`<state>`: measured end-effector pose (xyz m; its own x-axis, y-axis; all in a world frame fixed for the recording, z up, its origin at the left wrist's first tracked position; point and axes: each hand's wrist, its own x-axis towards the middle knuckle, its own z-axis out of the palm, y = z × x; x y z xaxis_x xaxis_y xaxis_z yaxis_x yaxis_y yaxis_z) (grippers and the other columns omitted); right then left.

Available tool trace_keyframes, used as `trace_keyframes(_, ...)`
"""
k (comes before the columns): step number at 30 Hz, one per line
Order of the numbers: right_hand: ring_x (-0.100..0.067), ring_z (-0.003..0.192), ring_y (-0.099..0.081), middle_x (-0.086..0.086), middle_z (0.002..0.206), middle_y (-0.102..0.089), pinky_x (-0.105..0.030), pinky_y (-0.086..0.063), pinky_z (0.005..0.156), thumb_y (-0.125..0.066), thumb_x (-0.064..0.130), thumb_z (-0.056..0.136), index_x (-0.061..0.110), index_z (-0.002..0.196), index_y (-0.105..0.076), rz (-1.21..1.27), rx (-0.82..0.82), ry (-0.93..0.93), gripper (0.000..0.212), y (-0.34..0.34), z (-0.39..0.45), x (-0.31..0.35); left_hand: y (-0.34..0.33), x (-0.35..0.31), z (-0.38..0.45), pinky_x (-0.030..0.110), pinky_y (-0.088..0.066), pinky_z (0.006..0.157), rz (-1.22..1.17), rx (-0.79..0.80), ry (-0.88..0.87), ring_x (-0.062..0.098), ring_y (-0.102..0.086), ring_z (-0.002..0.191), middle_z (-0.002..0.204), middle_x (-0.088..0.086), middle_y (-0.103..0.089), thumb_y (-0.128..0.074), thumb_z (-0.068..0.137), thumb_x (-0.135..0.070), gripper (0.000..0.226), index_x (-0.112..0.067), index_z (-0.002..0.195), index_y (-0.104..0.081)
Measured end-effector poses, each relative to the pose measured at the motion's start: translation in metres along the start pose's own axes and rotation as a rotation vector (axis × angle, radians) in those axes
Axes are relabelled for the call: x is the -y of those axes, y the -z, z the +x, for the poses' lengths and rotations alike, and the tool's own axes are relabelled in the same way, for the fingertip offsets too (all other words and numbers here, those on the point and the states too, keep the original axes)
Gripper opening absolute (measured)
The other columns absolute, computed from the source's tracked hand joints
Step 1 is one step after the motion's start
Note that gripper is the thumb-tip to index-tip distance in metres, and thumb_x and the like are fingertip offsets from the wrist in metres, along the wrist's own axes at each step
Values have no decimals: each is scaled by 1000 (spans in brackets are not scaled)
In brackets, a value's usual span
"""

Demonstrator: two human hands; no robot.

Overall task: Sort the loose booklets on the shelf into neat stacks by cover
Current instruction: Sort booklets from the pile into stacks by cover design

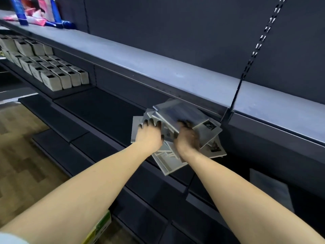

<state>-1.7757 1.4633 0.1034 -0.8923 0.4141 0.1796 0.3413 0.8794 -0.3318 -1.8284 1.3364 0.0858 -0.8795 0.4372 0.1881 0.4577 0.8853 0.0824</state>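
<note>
Bare forearms reach to a dark shelf [98, 110] where the booklets [182, 120] lie in one fanned, unsorted heap, some corners jutting past the front edge; the left hand [149, 134] rests spread and flat on the heap's left side, while the right hand [187, 136] seems to curl its grip under a tilted top bundle, though blur hides the fingers. Lifting that bundle could drag the overhanging bottom booklets off the shelf; mixed covers may also get stacked together.
</note>
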Motion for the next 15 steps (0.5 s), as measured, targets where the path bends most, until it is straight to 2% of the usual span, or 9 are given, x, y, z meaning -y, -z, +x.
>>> trace_keyframes(3, -27, 125, -55, -6, 140, -55, -32, -46, 96, -37, 3, 103, 32, 142, -48, 128, -9, -73, 49, -4, -2, -2, 0, 6, 11, 49, -30, 113, -44, -29, -32, 42, -22, 143, 157, 24, -15, -47, 97, -35, 72, -10, 155, -13)
trace_keyframes(5, -25, 127, -52, -2, 146, -50, -32, -45, 100, -38, 8, 103, 39, 143, -44, 193, -30, -88, 51, -8, -5, -3, -1, 9, 17, 50, -23, 117, -64, -51, -67, 43, -10, 146, 160, 24, -7, -48, 96, -32, 76, -12, 157, -6)
trace_keyframes(8, -26, 127, -52, -1, 147, -48, -33, -44, 102, -43, 18, 102, 32, 142, -45, 180, -63, -19, 42, -11, -19, -7, 1, 9, 19, 53, -14, 119, -30, -87, -131, 43, -5, 147, 161, 20, -4, -51, 94, -30, 79, -16, 157, -7)
trace_keyframes(12, -33, 111, -59, -8, 138, -48, -41, -50, 90, -52, 20, 99, 16, 133, -53, 129, -157, 79, 34, -12, -42, -3, 4, 7, 20, 58, -4, 118, 6, -130, -298, 39, -9, 148, 161, 14, -17, -53, 92, -30, 73, -20, 156, -18)
trace_keyframes(15, -32, 112, -57, -8, 138, -47, -43, -50, 89, -54, 19, 97, 12, 129, -55, 165, -231, 66, 33, -11, -58, 5, 4, -4, 11, 52, -19, 117, -39, -153, -416, 35, -32, 138, 147, 10, -42, -50, 92, -26, 55, -23, 146, -39)
